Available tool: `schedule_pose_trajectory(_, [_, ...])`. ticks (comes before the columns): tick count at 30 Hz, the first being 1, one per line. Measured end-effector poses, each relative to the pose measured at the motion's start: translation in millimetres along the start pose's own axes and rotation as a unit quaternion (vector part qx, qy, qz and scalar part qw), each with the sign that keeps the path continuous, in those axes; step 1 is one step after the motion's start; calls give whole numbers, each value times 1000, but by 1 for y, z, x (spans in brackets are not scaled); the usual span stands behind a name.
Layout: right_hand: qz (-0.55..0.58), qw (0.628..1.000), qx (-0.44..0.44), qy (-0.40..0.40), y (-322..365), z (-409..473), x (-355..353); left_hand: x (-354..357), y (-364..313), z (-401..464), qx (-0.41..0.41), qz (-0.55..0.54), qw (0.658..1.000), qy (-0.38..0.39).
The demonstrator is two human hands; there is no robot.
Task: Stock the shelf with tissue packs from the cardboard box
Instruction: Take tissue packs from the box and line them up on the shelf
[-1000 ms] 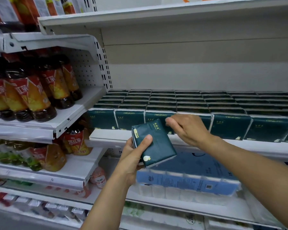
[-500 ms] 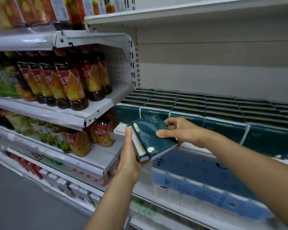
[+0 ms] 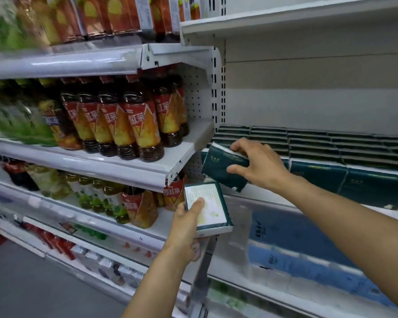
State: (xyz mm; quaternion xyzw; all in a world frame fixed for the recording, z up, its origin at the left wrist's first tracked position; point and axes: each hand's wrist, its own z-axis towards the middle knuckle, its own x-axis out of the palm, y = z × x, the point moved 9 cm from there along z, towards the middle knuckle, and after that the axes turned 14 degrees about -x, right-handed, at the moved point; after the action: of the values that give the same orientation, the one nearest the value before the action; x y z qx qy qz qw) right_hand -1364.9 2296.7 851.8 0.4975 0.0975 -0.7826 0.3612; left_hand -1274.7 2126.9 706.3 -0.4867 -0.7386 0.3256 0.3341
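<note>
1. Rows of bottled tea [image 3: 133, 131] with red-and-orange labels stand on the white drinks shelving [image 3: 115, 161] at the left; the far-left bottles are blurred, and more bottles fill the tiers above and below.
2. The person's left hand [image 3: 189, 226] grasps a tissue pack [image 3: 210, 207], thumb laid across its white printed face, fingers hidden underneath. The pack is held in the air, tilted, just in front of the lower drinks tier and below the tissue shelf's left end.
3. The right hand [image 3: 257, 164] grips a second, dark green tissue pack [image 3: 221, 168], fingers curled over its top edge and thumb pressed on its front. This pack is tilted at the far-left front corner of the tissue shelf [image 3: 274, 203]; whether its lower edge touches the shelf cannot be told.
4. To the right, dark green packs of the same kind [image 3: 331, 157] stand in tight rows across the tissue shelf, running back to the wall panel.
5. Beneath that shelf lie large blue-wrapped bundles [image 3: 296, 237], blurred in the frame.
</note>
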Motion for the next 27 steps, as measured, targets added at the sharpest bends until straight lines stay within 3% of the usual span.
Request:
schedule_pose_trajectory(6, [-131,988,-47,68,10,20,45,-15,-5,3,-17,16,999,27])
schedule_pose_trajectory(12, [-210,975,-62,47,15,25,51,-19,-6,10,-34,10,998,49])
schedule_pose_trajectory(18, [-176,977,-80,86,15,28,67,-23,-7,14,-45,4,997,58])
schedule_pose_trajectory(27, [-215,970,-67,92,10,31,72,-26,-14,15,-37,-5,997,70])
